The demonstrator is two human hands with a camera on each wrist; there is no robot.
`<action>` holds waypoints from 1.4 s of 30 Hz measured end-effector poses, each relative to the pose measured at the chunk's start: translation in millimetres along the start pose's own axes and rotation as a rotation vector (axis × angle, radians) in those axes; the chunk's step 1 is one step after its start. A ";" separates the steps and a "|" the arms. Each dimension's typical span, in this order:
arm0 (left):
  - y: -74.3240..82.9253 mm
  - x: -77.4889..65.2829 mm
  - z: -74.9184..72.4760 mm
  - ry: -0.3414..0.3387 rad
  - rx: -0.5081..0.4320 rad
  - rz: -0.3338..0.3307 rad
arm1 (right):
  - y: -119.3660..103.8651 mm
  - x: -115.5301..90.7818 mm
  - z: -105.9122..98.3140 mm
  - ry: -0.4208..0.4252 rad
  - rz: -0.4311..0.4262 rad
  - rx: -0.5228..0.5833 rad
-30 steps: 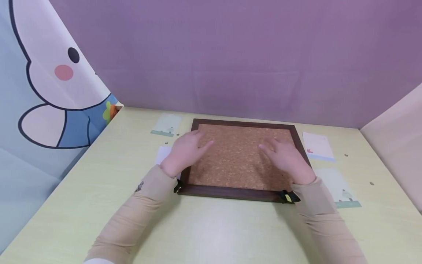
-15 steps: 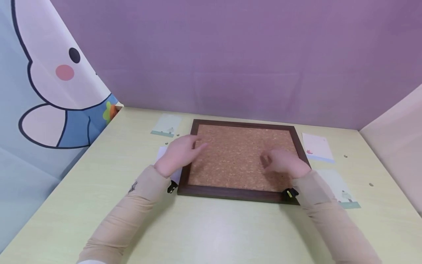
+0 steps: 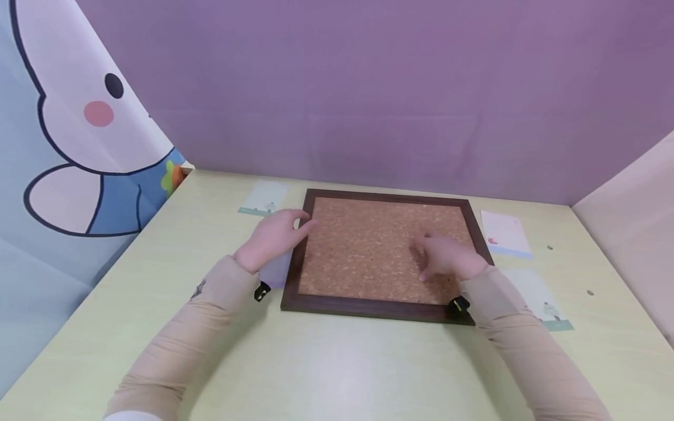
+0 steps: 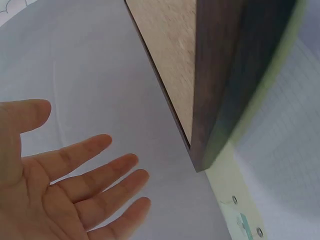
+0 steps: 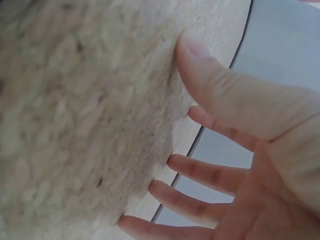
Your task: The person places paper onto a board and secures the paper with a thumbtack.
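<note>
A cork board with a dark brown wooden frame lies flat on the table. My left hand hovers by the frame's left side, fingers spread and holding nothing; in the left wrist view a gap separates the fingers from the frame. Over the right part of the cork is my right hand, its thumb and fingers spread and slightly bent. In the right wrist view its fingertips appear to touch the cork surface, with nothing gripped.
Printed note sheets lie on both sides: one back left, a lilac lined sheet under the left wrist, and a back right sheet and front right sheet. Small metallic bits dot the table. A purple cloth hangs behind.
My left hand has moved left, off the cork to the frame's left side. The right hand has come lower and slightly toward me over the cork. The board looks unmoved.
</note>
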State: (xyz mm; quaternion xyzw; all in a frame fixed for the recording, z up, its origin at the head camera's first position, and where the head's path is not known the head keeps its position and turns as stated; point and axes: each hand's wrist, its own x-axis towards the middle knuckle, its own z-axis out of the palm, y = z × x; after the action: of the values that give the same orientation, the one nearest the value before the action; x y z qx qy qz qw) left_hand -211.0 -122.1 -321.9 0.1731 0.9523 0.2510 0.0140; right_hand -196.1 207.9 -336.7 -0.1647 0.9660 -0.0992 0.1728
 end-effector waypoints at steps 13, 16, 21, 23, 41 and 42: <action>-26.8 14.3 -15.5 0.020 -0.077 -0.023 | 3.0 3.9 1.9 0.060 -0.002 0.034; -36.2 17.4 -17.3 0.009 -0.112 -0.056 | 3.1 5.2 2.6 0.072 -0.015 0.023; -46.5 21.8 -22.9 -0.008 -0.140 -0.104 | 1.5 7.7 3.8 0.058 -0.015 0.008; -48.9 24.3 -26.6 -0.017 -0.150 -0.119 | 1.2 8.0 3.6 0.052 -0.010 0.014; -89.3 45.5 -42.1 -0.058 -0.279 -0.318 | 6.5 10.4 7.2 -0.010 0.036 0.046; -92.9 44.9 -42.1 -0.058 -0.268 -0.323 | 6.4 10.4 7.1 -0.010 0.036 0.045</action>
State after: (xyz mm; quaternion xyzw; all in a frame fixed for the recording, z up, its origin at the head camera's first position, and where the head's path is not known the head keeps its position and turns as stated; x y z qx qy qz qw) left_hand -288.0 -202.6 -327.3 0.0217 0.9250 0.3649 0.1042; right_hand -204.6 209.2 -348.0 -0.1441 0.9654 -0.1169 0.1830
